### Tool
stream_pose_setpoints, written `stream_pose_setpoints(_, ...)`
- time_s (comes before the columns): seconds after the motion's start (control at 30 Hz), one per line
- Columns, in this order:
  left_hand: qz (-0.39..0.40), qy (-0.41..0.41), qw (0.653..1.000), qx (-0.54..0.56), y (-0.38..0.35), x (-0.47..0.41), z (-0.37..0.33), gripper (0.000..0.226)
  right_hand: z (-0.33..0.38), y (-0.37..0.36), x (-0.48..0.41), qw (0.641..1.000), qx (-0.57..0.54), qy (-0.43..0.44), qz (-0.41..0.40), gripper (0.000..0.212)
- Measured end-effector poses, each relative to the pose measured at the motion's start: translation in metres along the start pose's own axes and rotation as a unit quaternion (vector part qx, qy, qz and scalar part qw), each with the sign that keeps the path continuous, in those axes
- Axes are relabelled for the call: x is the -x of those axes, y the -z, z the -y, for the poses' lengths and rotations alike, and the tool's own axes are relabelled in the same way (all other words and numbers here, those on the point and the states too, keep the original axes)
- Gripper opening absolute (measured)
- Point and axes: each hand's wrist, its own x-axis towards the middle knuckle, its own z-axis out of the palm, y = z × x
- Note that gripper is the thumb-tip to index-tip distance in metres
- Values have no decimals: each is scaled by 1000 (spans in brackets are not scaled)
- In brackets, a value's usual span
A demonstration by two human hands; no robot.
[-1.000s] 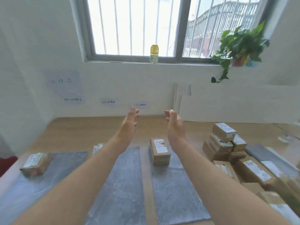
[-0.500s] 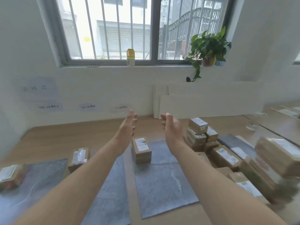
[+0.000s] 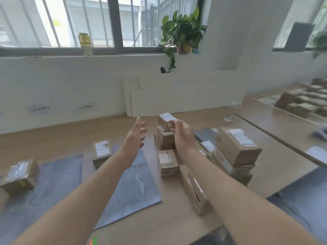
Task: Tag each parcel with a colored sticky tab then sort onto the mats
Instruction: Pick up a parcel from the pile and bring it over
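Holds the left hand (image 3: 135, 137) open, fingers spread, over the table (image 3: 53, 138) near the far edge of the middle mat (image 3: 134, 184). Holds the right hand (image 3: 183, 138) loosely curled, gripping nothing, just in front of the small parcel stack (image 3: 164, 140) (touching or not: cannot tell). Has one parcel (image 3: 101, 151) at that mat's far left corner, a second parcel (image 3: 18, 175) on the left mat (image 3: 53, 183), a third parcel (image 3: 167, 162) on bare wood beside the right forearm.
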Motion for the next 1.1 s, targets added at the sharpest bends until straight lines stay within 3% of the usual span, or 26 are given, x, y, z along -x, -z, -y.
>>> stream_pose_setpoints(0.13, 29, -3, 1000, 6, -63, 0, 2, 54, -7, 58, -17, 999, 14, 18, -31, 39)
stream_pose_setpoints(0.33, 69, 26, 997, -16, -119, -21, 17, 57, -34, 112, -34, 998, 18, -23, -52, 34)
stream_pose_setpoints(0.8, 114, 153, 980, -53, -169, -78, 148, 62, -166, 133, -55, 976, 62, -188, -94, 37)
stream_pose_setpoints(0.97, 128, 230, 963, -57, -181, -77, 197, 64, -212, 135, -50, 963, 96, -243, -64, 49)
stream_pose_setpoints(1.1, 135, 264, 953, -63, -193, -74, 225, 37, -246, 143, -51, 949, 144, -275, -54, 53)
